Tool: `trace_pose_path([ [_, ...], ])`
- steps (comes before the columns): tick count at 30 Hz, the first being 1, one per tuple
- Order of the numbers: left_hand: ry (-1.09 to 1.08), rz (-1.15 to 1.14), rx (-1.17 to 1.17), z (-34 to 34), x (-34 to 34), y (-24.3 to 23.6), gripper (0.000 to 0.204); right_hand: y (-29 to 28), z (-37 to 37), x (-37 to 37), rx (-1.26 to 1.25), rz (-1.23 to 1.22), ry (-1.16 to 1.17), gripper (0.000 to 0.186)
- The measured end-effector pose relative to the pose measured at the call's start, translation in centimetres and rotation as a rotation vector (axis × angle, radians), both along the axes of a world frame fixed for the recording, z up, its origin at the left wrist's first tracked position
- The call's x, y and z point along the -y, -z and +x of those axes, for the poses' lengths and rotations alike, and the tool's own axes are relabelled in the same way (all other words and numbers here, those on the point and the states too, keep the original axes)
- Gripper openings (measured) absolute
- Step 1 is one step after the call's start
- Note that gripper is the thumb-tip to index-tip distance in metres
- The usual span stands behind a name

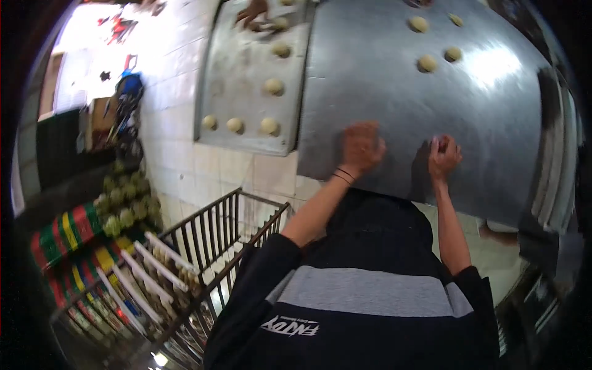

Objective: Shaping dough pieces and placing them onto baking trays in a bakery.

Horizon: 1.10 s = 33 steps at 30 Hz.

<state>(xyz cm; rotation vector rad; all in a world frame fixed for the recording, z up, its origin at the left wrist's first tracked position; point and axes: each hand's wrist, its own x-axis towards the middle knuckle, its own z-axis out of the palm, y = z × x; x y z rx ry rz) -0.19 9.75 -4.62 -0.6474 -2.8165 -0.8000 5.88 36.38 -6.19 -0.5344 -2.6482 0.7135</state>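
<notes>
My left hand (362, 148), with two dark bands on its wrist, is over the near left part of a grey metal tabletop (364, 80). It is blurred, and whatever lies beneath its palm is hidden. To its right, my right hand (444, 159) is closed near the table's front edge, its fingers curled; I cannot make out what is in them. Beyond both hands, pale round dough balls (427, 63) sit on the metal. A smaller dough piece (456, 20) lies at the far side.
Left of the tabletop is a metal baking tray (237, 71) with several dough balls (269, 126) spaced apart. Another person's hand (251, 12) reaches over its far end. A dark metal rack (216, 216) stands at the lower left, near striped red, green and yellow bundles (68, 234).
</notes>
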Motion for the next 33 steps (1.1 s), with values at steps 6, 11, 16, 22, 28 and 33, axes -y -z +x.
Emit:
trace_pose_path([
  [6,0.471,0.035,-0.080,2.1,7.6,-0.1,0.039,-2.9,4.6,-2.8,-0.048,0.053,-0.535,0.014],
  [11,0.017,0.000,-0.065,-4.3,1.7,-0.1,0.038,1.3,-5.2,-4.1,-0.082,-0.054,-0.032,0.012],
  [16,0.229,0.115,-0.035,-1.6,1.2,-0.7,0.029,0.7,-0.1,-1.7,0.025,-0.116,-0.325,0.011],
  [22,-0.046,0.031,-0.048,-9.0,4.6,0.0,0.013,-1.4,-5.2,-5.7,-0.104,0.170,-0.185,0.011],
  [28,-0.085,0.444,0.136,-4.9,-2.6,-0.6,0.030,0.3,-4.5,3.3,-0.172,-0.230,-0.152,0.028],
  [33,0.076,0.329,0.177,0.1,2.5,-1.6,0.043,-3.5,1.8,0.2,0.053,-0.163,-0.210,0.040],
])
